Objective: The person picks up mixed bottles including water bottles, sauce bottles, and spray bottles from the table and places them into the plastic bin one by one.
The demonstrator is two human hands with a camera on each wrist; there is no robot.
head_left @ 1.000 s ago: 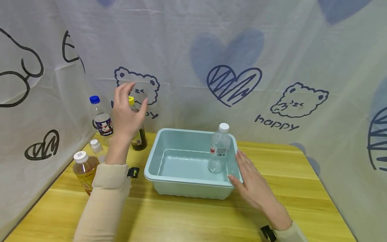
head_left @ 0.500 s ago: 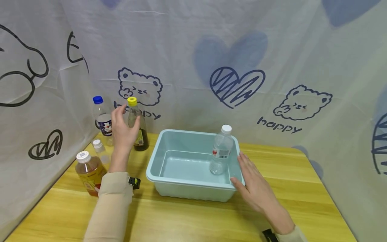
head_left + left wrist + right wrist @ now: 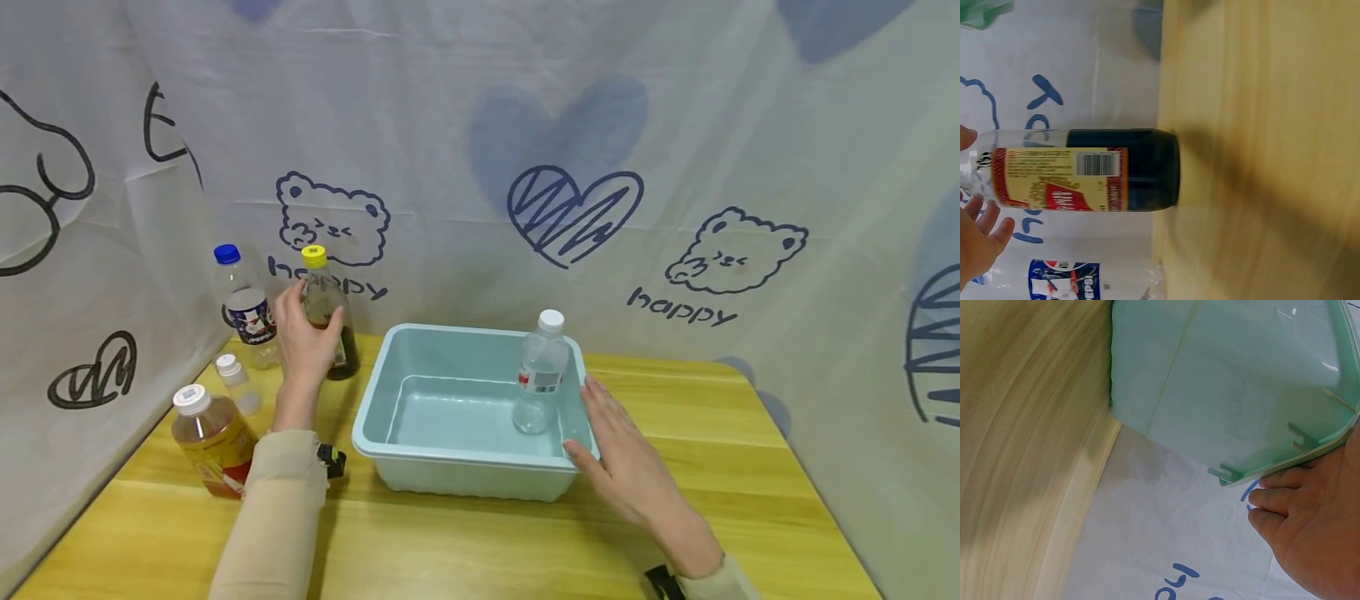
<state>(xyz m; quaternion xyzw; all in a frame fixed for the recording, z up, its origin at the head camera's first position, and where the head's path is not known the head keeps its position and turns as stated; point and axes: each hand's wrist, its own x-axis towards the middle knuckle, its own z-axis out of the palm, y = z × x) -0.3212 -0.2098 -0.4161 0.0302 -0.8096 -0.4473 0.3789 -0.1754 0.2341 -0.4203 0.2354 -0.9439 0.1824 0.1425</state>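
Note:
A yellow-capped bottle of dark liquid [image 3: 343, 350] stands upright at the table's back left; its label faces the left wrist view. My left hand [image 3: 303, 337] reaches about its upper part, thumb on one side and spread fingers on the other. Whether they touch the glass is unclear. My right hand [image 3: 626, 462] lies along the right rim of a pale green plastic tub [image 3: 480, 457], fingers straight. Inside the tub, at its right end, stands a clear plastic bottle with a white cap [image 3: 542, 379].
Left of my left hand stand a blue-capped Pepsi bottle [image 3: 251, 317], a small clear bottle with a white cap [image 3: 238, 385] and a juice-coloured bottle [image 3: 217, 454]. A printed curtain [image 3: 450, 167] hangs behind the wooden table [image 3: 450, 550].
My left hand has come down from above and closed in on the yellow-capped bottle. My right hand stays at the tub's rim. The head view has shifted slightly.

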